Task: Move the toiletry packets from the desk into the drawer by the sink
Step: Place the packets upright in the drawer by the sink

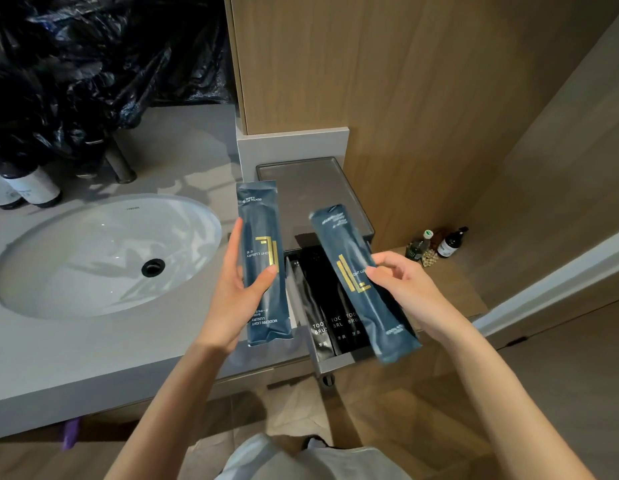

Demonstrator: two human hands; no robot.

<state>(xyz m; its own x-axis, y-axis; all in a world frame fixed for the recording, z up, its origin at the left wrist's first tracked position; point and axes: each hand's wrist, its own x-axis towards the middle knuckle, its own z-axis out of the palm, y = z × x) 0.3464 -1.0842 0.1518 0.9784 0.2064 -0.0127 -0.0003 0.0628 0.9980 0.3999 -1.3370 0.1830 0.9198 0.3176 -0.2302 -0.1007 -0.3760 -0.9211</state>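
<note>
Left hand: your left hand (237, 292) grips the upright dark blue foil packet with gold bars (265, 216); the thumb is curled across its face and one finger lies straight along its left edge.
Right hand: your right hand (410, 289) pinches the tilted dark blue foil packet with gold bars (353, 244) at its right edge, about mid-length, between thumb and curled fingers.
Packet positions: both are in the air at centre frame. The upright one is over the counter's right edge. The tilted one crosses the open drawer, its lower end past the drawer's front wall. The two are apart.
Drawer: the narrow grey pull-out drawer (335, 364) stands open at lower centre, just right of the grey stone counter (93, 355).
Drawer contents: black toothbrush sachets with white lettering (320, 329) lie lengthwise, side by side; you can read lettering on three, and the rest are hidden.
Edges: a flat grey rimmed tray (311, 183) sits above the drawer in the picture, against the brown wood panel wall (439, 98).
Open room: bare floor at lower right, and bare counter between the white oval basin (76, 258) and the drawer.
Counts: two blue packets, one per hand; two white-labelled bottles (33, 187) at the left edge; two small bottles (451, 242) at right; crumpled black plastic bags (93, 57) at upper left.
</note>
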